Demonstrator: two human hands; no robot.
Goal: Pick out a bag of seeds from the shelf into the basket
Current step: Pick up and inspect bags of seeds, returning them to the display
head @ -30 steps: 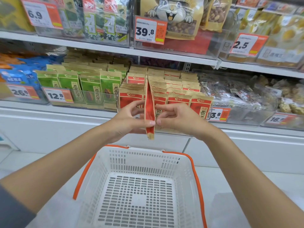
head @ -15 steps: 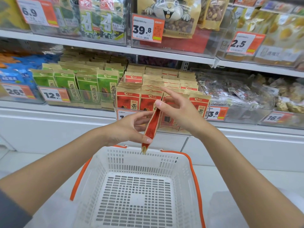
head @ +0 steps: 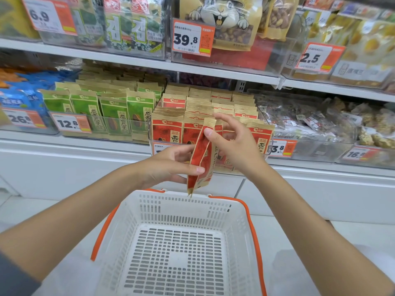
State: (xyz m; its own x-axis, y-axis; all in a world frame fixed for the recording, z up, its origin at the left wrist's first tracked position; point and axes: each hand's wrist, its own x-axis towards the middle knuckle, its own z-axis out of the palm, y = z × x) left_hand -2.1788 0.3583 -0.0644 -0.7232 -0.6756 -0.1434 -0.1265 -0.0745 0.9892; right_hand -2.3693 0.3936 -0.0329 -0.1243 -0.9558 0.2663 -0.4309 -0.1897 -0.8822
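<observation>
A red and tan bag of seeds (head: 201, 159) hangs edge-on and slightly tilted, its lower tip just above the far rim of the white basket (head: 136, 212). My left hand (head: 168, 165) grips the bag's lower half, thumb on the near face and fingers behind it. My right hand (head: 233, 144) pinches the bag near its top, thumb on the near face, index finger over the top edge. The basket has orange handles and nothing inside. More red seed bags (head: 166, 131) stand in rows on the shelf behind my hands.
Green seed bags (head: 115, 116) fill the clear bin left of the red ones, with blue packs (head: 19, 99) further left. Clear bags of snacks (head: 310, 122) lie to the right. An upper shelf (head: 128, 58) carries seaweed and nut packs. Orange price tags line the shelf fronts.
Both hands have lowered the red bag from in front of the shelf toward the basket's far rim. The bag has tilted, and my right hand's grip has moved to its top.
</observation>
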